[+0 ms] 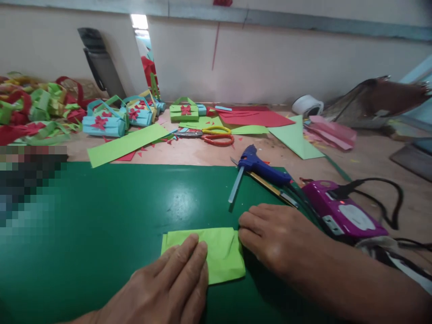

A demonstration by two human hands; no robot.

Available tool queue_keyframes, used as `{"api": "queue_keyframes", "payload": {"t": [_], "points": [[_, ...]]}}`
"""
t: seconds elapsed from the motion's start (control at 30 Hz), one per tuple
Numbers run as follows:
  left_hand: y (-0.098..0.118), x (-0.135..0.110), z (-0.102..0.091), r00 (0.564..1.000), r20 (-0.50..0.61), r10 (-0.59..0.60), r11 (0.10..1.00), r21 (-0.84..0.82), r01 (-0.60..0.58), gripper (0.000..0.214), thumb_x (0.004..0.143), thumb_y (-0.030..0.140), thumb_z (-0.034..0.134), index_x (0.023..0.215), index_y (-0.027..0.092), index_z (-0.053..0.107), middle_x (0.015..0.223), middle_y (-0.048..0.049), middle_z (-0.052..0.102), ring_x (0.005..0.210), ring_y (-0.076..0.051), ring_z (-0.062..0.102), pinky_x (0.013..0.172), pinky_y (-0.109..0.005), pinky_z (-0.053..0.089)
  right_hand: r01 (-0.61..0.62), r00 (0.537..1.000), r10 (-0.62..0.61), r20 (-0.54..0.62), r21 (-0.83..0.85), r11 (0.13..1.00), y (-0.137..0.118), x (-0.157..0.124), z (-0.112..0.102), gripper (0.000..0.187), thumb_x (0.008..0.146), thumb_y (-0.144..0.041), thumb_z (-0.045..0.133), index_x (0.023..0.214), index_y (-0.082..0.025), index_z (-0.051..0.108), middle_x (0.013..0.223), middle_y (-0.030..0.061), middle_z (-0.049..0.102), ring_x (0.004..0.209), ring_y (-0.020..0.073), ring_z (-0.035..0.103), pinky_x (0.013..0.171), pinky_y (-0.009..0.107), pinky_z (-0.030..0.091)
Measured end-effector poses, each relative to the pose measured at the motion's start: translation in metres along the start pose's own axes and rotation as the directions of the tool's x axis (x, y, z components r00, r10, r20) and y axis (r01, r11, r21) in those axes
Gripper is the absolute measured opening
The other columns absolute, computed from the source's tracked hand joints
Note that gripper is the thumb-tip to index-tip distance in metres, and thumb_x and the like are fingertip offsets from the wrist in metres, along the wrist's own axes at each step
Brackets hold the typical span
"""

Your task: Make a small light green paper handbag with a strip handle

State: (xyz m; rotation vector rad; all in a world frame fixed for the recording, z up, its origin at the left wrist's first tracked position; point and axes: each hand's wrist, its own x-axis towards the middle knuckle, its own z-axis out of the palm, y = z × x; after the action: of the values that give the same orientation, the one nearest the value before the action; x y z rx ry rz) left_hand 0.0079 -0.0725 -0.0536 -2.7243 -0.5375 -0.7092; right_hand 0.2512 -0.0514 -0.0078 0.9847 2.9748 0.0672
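Note:
A folded piece of lime-green paper point(222, 254) lies on the green mat point(111, 216), with a few creases in its right half. My left hand point(168, 281) rests across its left part, fingers stretched out and pressing it flat. At the paper's right edge my right hand point(270, 234) is closed, its curled fingers gripping the upper corner; the fingertips are partly hidden. Just beyond the hands, a blue glue gun point(265, 168) with a clear glue stick lies over a yellow cutter knife point(270, 188).
Scissors point(205, 134), a green paper strip point(126, 145) and red paper point(256, 116) lie behind the mat. Several small paper bags point(104, 125) stand at the back left. On the right are a purple power strip point(340, 209) with black cables and a white roll point(308, 106).

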Motion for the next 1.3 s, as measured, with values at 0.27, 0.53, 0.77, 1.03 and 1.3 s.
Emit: {"api": "queue_keyframes", "payload": {"t": [0.27,0.53,0.77,1.03,1.3], "points": [[-0.004,0.011,-0.002,0.997,0.071,0.0,0.999,-0.043,0.003,0.029,0.093,0.021,0.035,0.098,0.016,0.063,0.106,-0.0076,0.068,0.103,-0.023,0.059,0.08,-0.031,0.051,-0.139,0.99,0.136,0.036,0.095,0.986,0.001,-0.002,-0.015,0.013,0.078,-0.009,0.054,0.084,-0.021,0.053,0.073,-0.0014,0.053,0.059,0.0144,0.045,0.053,0.029,0.029],[-0.009,0.027,-0.026,0.965,0.241,-0.104,0.983,-0.121,0.137,0.061,0.092,0.052,0.021,0.111,0.008,0.057,0.113,-0.0158,0.064,0.101,-0.026,0.058,0.086,-0.036,0.048,-0.04,0.999,0.04,-0.001,0.022,0.999,-0.017,-0.004,0.016,0.049,0.081,-0.005,0.048,0.127,-0.018,0.042,0.098,0.007,0.057,0.085,0.0216,0.054,0.07,0.036,0.045],[-0.016,0.035,-0.03,0.949,0.306,-0.074,0.978,-0.162,0.129,0.061,0.092,0.052,0.022,0.121,0.006,0.051,0.118,-0.017,0.061,0.097,-0.027,0.057,0.079,-0.036,0.048,-0.024,0.987,0.013,-0.158,-0.069,0.997,-0.015,-0.014,0.043,0.053,0.08,0.0,0.043,0.13,-0.019,0.039,0.113,0.0107,0.057,0.104,0.0234,0.054,0.085,0.041,0.043],[-0.016,0.03,-0.032,0.955,0.273,-0.117,0.977,-0.14,0.16,0.076,0.088,0.06,0.007,0.12,0.005,0.048,0.102,-0.0162,0.066,0.093,-0.029,0.057,0.074,-0.039,0.046,-0.042,0.994,0.025,-0.108,-0.153,0.987,-0.011,-0.007,0.026,0.038,0.077,-0.007,0.049,0.113,-0.016,0.049,0.087,0.005,0.057,0.074,0.0201,0.053,0.062,0.034,0.041],[-0.023,-0.005,-0.015,0.987,0.099,-0.128,0.986,-0.096,0.138,0.082,0.08,0.073,0.023,0.135,0.013,0.032,0.105,-0.0128,0.065,0.097,-0.028,0.056,0.08,-0.035,0.045,-0.004,0.994,-0.017,-0.113,-0.188,0.982,-0.003,-0.019,0.022,0.03,0.076,-0.007,0.048,0.105,-0.01,0.051,0.082,0.006,0.056,0.071,0.0202,0.047,0.062,0.033,0.037]]}}
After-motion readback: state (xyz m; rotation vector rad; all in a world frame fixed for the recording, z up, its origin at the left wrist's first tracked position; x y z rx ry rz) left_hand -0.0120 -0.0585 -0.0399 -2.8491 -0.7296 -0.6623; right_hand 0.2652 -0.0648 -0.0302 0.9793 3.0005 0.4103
